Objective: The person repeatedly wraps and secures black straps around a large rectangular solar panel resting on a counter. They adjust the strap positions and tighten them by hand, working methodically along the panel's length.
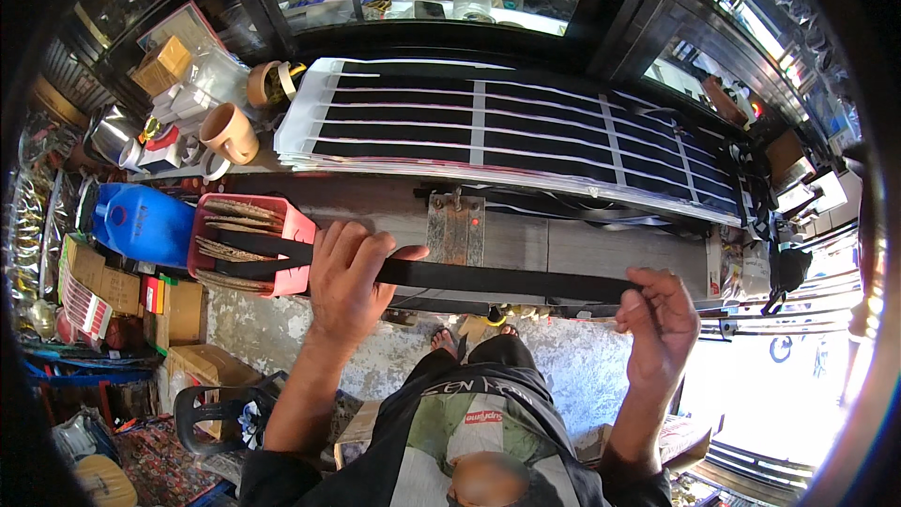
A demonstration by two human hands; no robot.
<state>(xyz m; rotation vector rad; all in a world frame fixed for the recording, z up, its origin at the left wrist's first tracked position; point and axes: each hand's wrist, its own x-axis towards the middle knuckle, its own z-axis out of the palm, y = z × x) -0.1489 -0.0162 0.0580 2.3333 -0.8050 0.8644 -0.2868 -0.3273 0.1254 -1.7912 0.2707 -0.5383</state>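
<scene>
A black strap (507,279) runs nearly level between my two hands, over the front of a grey workbench. My left hand (349,268) is closed around it, thumb pointing right. The far right end of the strap is pinched between the thumb and fingers of my right hand (660,324). Left of my left hand, more black strap trails into a pink plastic basket (302,272), which holds several coils with pale, rough-looking edges. Behind the taut length, a worn metal plate (457,237) with an upright fitting sits on the bench.
Along the back of the bench (601,249) lies a long stack of white boards (308,122) bearing black strips. A blue jerrycan (145,223) stands left of the basket, with a tan mug (228,134) behind. Cardboard boxes (211,371) and a black chair (202,413) are at lower left.
</scene>
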